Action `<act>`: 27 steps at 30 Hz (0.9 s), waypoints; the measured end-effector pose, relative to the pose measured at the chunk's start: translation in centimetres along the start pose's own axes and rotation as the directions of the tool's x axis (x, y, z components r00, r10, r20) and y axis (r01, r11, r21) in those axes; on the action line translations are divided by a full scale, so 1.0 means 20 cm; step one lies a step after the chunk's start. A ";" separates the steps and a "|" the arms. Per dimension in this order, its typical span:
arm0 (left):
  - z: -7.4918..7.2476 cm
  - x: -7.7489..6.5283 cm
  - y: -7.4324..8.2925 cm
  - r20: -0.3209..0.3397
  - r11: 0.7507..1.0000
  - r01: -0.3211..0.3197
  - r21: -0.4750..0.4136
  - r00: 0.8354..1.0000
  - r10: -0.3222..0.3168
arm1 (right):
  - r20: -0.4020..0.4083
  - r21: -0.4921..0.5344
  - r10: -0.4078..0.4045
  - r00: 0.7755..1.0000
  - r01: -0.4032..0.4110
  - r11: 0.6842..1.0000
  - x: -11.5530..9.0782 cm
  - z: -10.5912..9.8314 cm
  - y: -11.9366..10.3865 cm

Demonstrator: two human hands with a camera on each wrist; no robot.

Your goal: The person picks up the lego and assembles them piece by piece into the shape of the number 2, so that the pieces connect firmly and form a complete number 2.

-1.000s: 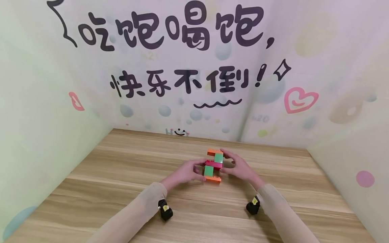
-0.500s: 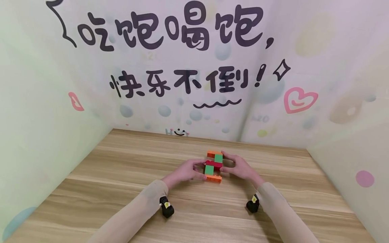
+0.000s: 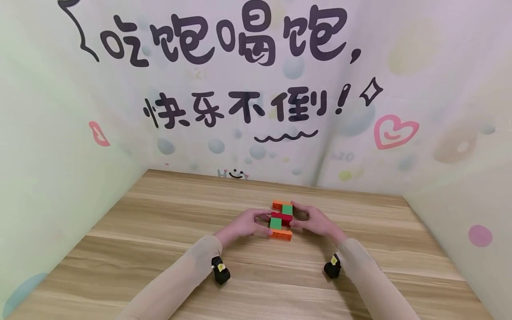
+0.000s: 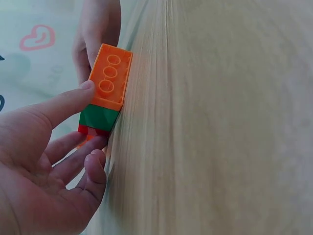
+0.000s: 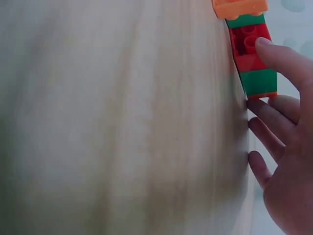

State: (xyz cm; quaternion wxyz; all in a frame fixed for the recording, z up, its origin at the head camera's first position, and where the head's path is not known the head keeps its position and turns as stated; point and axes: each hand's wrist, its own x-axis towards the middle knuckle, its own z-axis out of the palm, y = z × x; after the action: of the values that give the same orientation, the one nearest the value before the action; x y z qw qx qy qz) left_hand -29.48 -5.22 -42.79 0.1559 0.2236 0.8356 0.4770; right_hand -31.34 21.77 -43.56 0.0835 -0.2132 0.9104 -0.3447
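Observation:
A zigzag stack of toy bricks lies on its side on the wooden table, with an orange brick (image 3: 281,235) at the near end. Behind it come a green brick (image 3: 276,223), a red brick (image 3: 282,218), another green brick (image 3: 287,209) and a far orange brick (image 3: 279,205). My left hand (image 3: 245,223) grips the left side, its thumb on the near orange brick and fingertips by the red one. From the right, my right hand (image 3: 317,220) holds the stack, thumb on the red brick (image 5: 252,46) and fingers at the far end. The stack's underside is hidden.
The wooden table (image 3: 160,213) spreads around both hands. Behind it rises a printed backdrop (image 3: 240,151) with dark writing, and pale side panels (image 3: 460,178) flank it. Small black cameras hang at the left wrist (image 3: 221,270) and right wrist (image 3: 333,267).
The far end of the stack has come down slightly, and the right hand's upper fingers with it. The left hand has shifted only a little, and both hands keep their hold.

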 end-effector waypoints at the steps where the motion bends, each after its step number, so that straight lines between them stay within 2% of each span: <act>1: 0.00 0.00 0.00 -0.002 1.000 -0.003 0.005 1.000 0.003 | 0.005 0.000 -0.001 1.000 0.001 1.000 0.00 0.00 0.00; 8: -0.01 0.00 -0.01 -0.004 0.999 -0.038 0.026 0.999 0.038 | 0.035 0.001 0.003 0.999 -0.003 1.000 0.01 -0.01 -0.01; 14: -0.01 -0.01 -0.01 0.008 0.999 -0.040 0.028 0.999 0.040 | 0.036 0.008 -0.011 0.999 0.011 1.000 -0.01 -0.01 0.00; 22: 0.00 -0.04 0.02 -0.003 0.994 -0.035 0.104 0.999 0.036 | 0.016 -0.068 -0.054 0.998 0.055 0.996 -0.05 -0.02 0.00; 27: 0.00 -0.06 0.01 0.008 0.991 -0.047 0.124 0.999 0.046 | 0.004 -0.089 -0.051 0.999 0.051 0.995 -0.07 -0.02 -0.01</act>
State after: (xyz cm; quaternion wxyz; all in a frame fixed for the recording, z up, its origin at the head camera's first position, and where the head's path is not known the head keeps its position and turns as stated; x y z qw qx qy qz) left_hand -28.41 -5.73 -42.47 0.1326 0.2533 0.8578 0.4271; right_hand -30.19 22.49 -43.11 0.0661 -0.2401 0.9190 -0.3057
